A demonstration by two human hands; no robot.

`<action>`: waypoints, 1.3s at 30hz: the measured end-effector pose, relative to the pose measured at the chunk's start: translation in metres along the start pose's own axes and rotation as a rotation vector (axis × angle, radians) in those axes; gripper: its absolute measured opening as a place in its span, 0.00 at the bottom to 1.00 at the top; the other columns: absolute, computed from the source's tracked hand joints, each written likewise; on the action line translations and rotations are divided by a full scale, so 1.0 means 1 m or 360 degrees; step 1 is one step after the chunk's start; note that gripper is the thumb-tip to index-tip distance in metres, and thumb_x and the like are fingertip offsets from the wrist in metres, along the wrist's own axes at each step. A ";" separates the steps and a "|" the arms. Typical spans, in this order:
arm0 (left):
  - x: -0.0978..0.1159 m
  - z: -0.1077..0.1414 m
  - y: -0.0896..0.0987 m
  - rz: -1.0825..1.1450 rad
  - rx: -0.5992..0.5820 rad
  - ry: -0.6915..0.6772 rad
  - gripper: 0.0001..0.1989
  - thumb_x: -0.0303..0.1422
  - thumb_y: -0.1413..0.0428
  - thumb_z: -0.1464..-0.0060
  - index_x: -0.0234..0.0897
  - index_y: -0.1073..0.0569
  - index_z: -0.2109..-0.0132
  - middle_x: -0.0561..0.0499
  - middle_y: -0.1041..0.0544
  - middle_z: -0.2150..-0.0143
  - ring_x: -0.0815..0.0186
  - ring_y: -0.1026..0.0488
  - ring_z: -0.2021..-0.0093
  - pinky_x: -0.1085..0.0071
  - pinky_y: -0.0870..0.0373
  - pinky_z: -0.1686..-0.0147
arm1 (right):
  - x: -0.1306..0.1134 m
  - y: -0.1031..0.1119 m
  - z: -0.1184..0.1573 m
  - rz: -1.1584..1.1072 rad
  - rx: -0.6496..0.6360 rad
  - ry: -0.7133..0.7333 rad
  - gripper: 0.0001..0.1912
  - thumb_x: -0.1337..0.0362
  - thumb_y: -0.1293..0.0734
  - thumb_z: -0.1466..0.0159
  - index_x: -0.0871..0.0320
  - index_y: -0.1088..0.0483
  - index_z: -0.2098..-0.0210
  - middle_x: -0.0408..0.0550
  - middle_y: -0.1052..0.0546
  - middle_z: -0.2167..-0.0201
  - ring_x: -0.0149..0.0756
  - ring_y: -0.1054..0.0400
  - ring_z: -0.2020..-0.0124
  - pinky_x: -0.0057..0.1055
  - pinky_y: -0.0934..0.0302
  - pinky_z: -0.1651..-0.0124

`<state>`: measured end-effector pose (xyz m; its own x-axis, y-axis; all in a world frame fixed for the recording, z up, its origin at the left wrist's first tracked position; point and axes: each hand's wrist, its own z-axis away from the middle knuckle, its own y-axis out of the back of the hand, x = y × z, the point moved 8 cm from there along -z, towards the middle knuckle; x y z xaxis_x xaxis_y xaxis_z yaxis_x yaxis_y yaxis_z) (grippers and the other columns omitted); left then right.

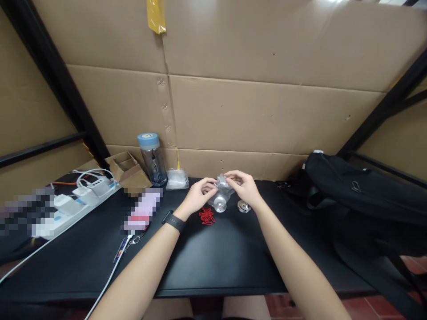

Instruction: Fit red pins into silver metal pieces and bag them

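My left hand and my right hand meet over the middle of the black table. Between them is a crinkled clear plastic bag, its edges pinched in the fingers of both hands. A round, shiny silver disc-like piece shows just below the bag; whether it lies inside or in front of it I cannot tell. Under my right wrist rests a second round silver metal piece. A small heap of red cord lies near my left hand. A dark watch band circles my left wrist.
Left on the black table are a blue-lidded bottle, an open cardboard box, a white power strip with cables and a blurred phone-like object. A clear packet stands behind. A black bag occupies the right.
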<state>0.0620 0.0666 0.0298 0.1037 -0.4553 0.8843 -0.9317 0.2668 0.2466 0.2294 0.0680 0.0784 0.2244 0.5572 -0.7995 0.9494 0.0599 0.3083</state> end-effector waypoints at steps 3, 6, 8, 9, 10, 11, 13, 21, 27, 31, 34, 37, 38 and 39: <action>-0.004 -0.001 0.001 0.0080 0.0047 0.0018 0.17 0.36 0.40 0.42 0.38 0.30 0.47 0.49 0.21 0.63 0.65 0.22 0.62 0.68 0.26 0.57 | 0.015 -0.005 0.010 -0.0144 0.0158 -0.0048 0.20 0.56 0.27 0.40 0.55 0.28 0.51 0.51 0.22 0.57 0.39 0.26 0.57 0.34 0.31 0.53; -0.012 0.000 0.009 0.0130 0.0184 0.0055 0.19 0.34 0.41 0.42 0.39 0.36 0.47 0.50 0.23 0.62 0.67 0.22 0.63 0.70 0.26 0.60 | 0.034 -0.022 0.020 -0.0304 -0.0032 -0.0209 0.31 0.56 0.24 0.45 0.53 0.34 0.45 0.49 0.23 0.56 0.35 0.25 0.63 0.33 0.29 0.58; -0.009 0.001 0.015 -0.0029 0.0274 0.0009 0.16 0.33 0.42 0.42 0.40 0.37 0.49 0.49 0.23 0.58 0.67 0.23 0.62 0.70 0.27 0.61 | 0.046 -0.025 0.024 -0.0368 -0.0031 -0.0311 0.30 0.56 0.24 0.45 0.53 0.34 0.46 0.45 0.22 0.64 0.33 0.26 0.71 0.31 0.30 0.64; -0.002 0.003 0.018 -0.0202 0.0314 -0.0060 0.13 0.33 0.43 0.41 0.40 0.36 0.51 0.48 0.24 0.56 0.66 0.24 0.60 0.69 0.27 0.60 | 0.051 -0.024 0.024 -0.0378 0.0016 -0.0348 0.28 0.56 0.24 0.45 0.54 0.33 0.48 0.43 0.23 0.68 0.32 0.27 0.73 0.30 0.31 0.67; 0.008 0.005 0.019 -0.0421 0.0337 -0.0155 0.11 0.33 0.44 0.41 0.39 0.34 0.52 0.47 0.25 0.55 0.64 0.25 0.57 0.67 0.28 0.57 | 0.056 -0.022 0.025 -0.0374 0.0071 -0.0377 0.25 0.56 0.25 0.45 0.55 0.32 0.51 0.43 0.23 0.71 0.33 0.28 0.75 0.30 0.32 0.68; 0.020 0.008 0.017 -0.0662 0.0341 -0.0264 0.09 0.34 0.44 0.40 0.39 0.32 0.54 0.46 0.26 0.53 0.62 0.26 0.54 0.64 0.29 0.54 | 0.059 -0.020 0.025 -0.0359 0.0115 -0.0399 0.22 0.55 0.24 0.45 0.56 0.31 0.55 0.43 0.23 0.73 0.33 0.28 0.75 0.30 0.32 0.69; 0.041 0.013 0.007 -0.1087 0.0242 -0.0469 0.12 0.37 0.42 0.42 0.39 0.29 0.52 0.44 0.27 0.51 0.56 0.30 0.48 0.58 0.34 0.48 | 0.064 -0.019 0.025 -0.0328 0.0165 -0.0434 0.19 0.55 0.24 0.46 0.57 0.29 0.61 0.44 0.22 0.75 0.35 0.27 0.75 0.31 0.32 0.69; 0.049 0.017 -0.026 -0.1659 0.0046 -0.0731 0.13 0.27 0.46 0.37 0.40 0.27 0.47 0.46 0.22 0.49 0.59 0.28 0.49 0.61 0.39 0.53 | 0.057 -0.032 0.027 -0.0433 0.0030 -0.0415 0.16 0.55 0.25 0.44 0.58 0.27 0.61 0.46 0.19 0.71 0.37 0.23 0.69 0.34 0.30 0.62; 0.036 0.011 0.012 -0.1665 0.0276 -0.0476 0.12 0.27 0.50 0.36 0.42 0.23 0.54 0.46 0.20 0.54 0.57 0.26 0.54 0.60 0.40 0.54 | 0.048 -0.037 0.028 0.0031 -0.0142 -0.0286 0.16 0.55 0.35 0.34 0.57 0.27 0.52 0.52 0.19 0.60 0.39 0.24 0.60 0.35 0.31 0.58; 0.017 0.013 0.067 -0.1834 0.0603 -0.0003 0.15 0.27 0.53 0.37 0.41 0.21 0.54 0.43 0.20 0.52 0.52 0.28 0.51 0.53 0.45 0.50 | 0.042 -0.054 0.039 0.0769 -0.0572 -0.0043 0.20 0.59 0.29 0.39 0.53 0.26 0.48 0.54 0.25 0.45 0.47 0.32 0.44 0.47 0.40 0.41; -0.012 0.018 0.092 -0.1983 0.0564 0.0376 0.16 0.25 0.52 0.42 0.40 0.20 0.57 0.42 0.19 0.58 0.51 0.28 0.54 0.51 0.47 0.49 | 0.051 -0.064 0.049 0.1017 -0.0850 -0.0102 0.30 0.52 0.27 0.41 0.50 0.31 0.41 0.56 0.33 0.36 0.55 0.41 0.36 0.55 0.47 0.38; -0.035 0.021 0.099 -0.2031 0.0435 0.0573 0.17 0.25 0.52 0.45 0.36 0.21 0.53 0.39 0.20 0.56 0.49 0.28 0.53 0.51 0.45 0.50 | 0.052 -0.068 0.051 0.1020 -0.0965 -0.0067 0.30 0.53 0.28 0.40 0.50 0.31 0.40 0.56 0.32 0.37 0.53 0.39 0.37 0.50 0.45 0.37; -0.039 0.022 0.098 -0.2034 0.0401 0.0600 0.18 0.25 0.51 0.45 0.36 0.22 0.51 0.38 0.21 0.53 0.48 0.28 0.51 0.51 0.45 0.51 | 0.049 -0.068 0.051 0.1005 -0.0967 -0.0024 0.28 0.56 0.28 0.39 0.51 0.30 0.40 0.56 0.30 0.39 0.51 0.37 0.38 0.47 0.43 0.38; -0.042 0.023 0.098 -0.2032 0.0376 0.0619 0.20 0.25 0.51 0.46 0.36 0.23 0.49 0.37 0.22 0.50 0.47 0.30 0.49 0.52 0.44 0.51 | 0.047 -0.068 0.050 0.0994 -0.0960 0.0018 0.26 0.60 0.29 0.39 0.53 0.29 0.42 0.55 0.28 0.41 0.49 0.35 0.40 0.43 0.42 0.38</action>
<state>-0.0414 0.0924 0.0078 0.9879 0.0046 0.1551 -0.1451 -0.3267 0.9339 0.1860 0.0488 -0.0056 0.6606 0.6423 -0.3886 0.3737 0.1675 0.9123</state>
